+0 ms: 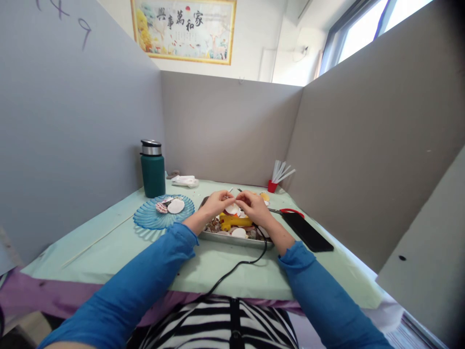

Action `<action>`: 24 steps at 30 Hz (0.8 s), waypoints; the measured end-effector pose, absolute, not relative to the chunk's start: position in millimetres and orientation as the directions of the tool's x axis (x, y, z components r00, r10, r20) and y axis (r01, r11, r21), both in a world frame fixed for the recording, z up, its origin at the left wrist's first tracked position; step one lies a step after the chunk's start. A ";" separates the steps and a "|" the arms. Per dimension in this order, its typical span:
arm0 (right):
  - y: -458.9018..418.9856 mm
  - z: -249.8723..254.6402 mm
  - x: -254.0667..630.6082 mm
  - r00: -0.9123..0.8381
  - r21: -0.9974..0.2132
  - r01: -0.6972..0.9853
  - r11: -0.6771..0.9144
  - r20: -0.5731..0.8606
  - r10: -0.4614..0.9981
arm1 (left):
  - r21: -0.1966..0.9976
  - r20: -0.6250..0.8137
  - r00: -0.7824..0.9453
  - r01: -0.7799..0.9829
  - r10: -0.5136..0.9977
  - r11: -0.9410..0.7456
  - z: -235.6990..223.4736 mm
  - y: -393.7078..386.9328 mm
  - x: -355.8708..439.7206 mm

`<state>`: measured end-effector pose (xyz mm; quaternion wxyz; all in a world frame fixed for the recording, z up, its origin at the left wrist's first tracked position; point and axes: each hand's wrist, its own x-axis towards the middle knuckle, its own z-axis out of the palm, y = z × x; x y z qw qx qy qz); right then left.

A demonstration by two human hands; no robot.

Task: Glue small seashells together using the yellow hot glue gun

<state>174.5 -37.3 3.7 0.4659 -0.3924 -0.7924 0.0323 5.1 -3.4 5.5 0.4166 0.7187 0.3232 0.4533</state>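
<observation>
My left hand point(216, 203) and my right hand point(253, 207) meet over a metal tray point(232, 239), fingertips pinched close together. Between them is a pale white shell point(233, 209), which both hands appear to hold; the fingers hide its upper edge. Just below lies a yellow glue gun point(236, 222) on the tray's contents, its black cord point(238, 264) running toward my body. Several shells and small stones fill the tray, including a white shell point(239, 233) at the near side.
To the left, a blue scalloped plate point(145, 219) bears several shells, with a green bottle point(153, 174) behind. Red-handled scissors point(292, 212) and a black phone point(308, 232) lie right. A red cup point(272, 186) holds white sticks point(279, 172). Grey partitions point(232, 126) enclose the table.
</observation>
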 end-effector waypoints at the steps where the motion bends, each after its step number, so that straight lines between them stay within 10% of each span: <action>1: -37.4 3.8 174.4 -0.258 -0.415 0.594 0.689 0.712 0.653 | 0.892 0.383 0.381 0.086 0.841 -0.445 5.4 -3.7 5.0; 24: -36.1 2.9 174.7 -0.249 -0.409 0.626 0.664 0.702 0.667 | 0.902 0.372 0.390 0.061 0.842 -0.427 3.9 -3.0 5.3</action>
